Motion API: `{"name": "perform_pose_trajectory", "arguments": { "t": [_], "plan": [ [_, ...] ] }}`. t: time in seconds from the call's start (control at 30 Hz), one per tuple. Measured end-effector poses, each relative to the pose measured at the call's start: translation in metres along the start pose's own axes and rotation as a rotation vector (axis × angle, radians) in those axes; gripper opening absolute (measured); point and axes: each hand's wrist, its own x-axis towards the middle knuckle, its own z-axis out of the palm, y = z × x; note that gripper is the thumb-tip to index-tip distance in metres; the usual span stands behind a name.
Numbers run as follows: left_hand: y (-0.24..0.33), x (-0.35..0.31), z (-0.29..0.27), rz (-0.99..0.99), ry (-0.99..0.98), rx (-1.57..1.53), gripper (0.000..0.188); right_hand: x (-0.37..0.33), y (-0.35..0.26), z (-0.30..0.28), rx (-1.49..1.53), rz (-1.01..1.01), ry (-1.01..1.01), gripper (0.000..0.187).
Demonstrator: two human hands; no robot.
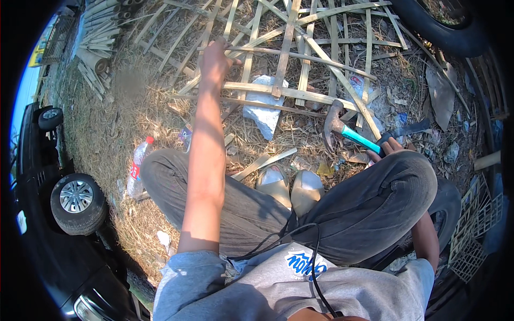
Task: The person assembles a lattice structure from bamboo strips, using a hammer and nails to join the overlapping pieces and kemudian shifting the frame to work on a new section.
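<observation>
Bamboo strips cross each other in an open lattice [292, 32] on the ground ahead of me. My left hand [215, 60] reaches out over its left part, fingers closed round the end of a thin bamboo strip [300, 54] that runs rightward across the others. Beside my right knee, my right hand [386, 148] is closed on the end of a hammer's teal handle; my knee hides part of this hand. The hammer [353, 135] points left, its rusty head just below the lattice edge. Close behind that hand lies a dark, blade-like piece [409, 129]. A pale stone [262, 109] sits under the near strips.
A plastic bottle [138, 167] with a red cap stands left of my knee. Cut bamboo [96, 43] is piled at the far left. A black car [48, 224] is on the left, a black tyre [447, 29] at the far right. Plastic grating [474, 230] lies at right.
</observation>
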Motion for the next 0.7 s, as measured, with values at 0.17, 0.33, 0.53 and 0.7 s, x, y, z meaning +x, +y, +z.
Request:
{"name": "perform_pose_trajectory", "arguments": {
  "t": [0.17, 0.33, 0.53, 0.7],
  "plan": [
    [0.031, 0.023, -0.025, 0.135, -0.133, 0.139, 0.078, 0.002, 0.02, 0.053, 0.076, -0.224, 0.06, 0.041],
    [-0.001, 0.055, -0.119, 0.35, -0.269, 0.204, 0.054, 0.037, -0.038, 0.085, 0.261, -0.533, 0.068, 0.045],
    [-0.015, 0.025, -0.153, 0.335, -0.286, 0.39, 0.043, 0.056, -0.056, 0.115, 0.301, -0.596, 0.163, 0.047],
    [-0.019, -0.059, -0.106, 0.203, -0.325, 0.223, 0.042, 0.051, -0.055, 0.125, 0.183, -0.517, 0.144, 0.049]
  ]
}}
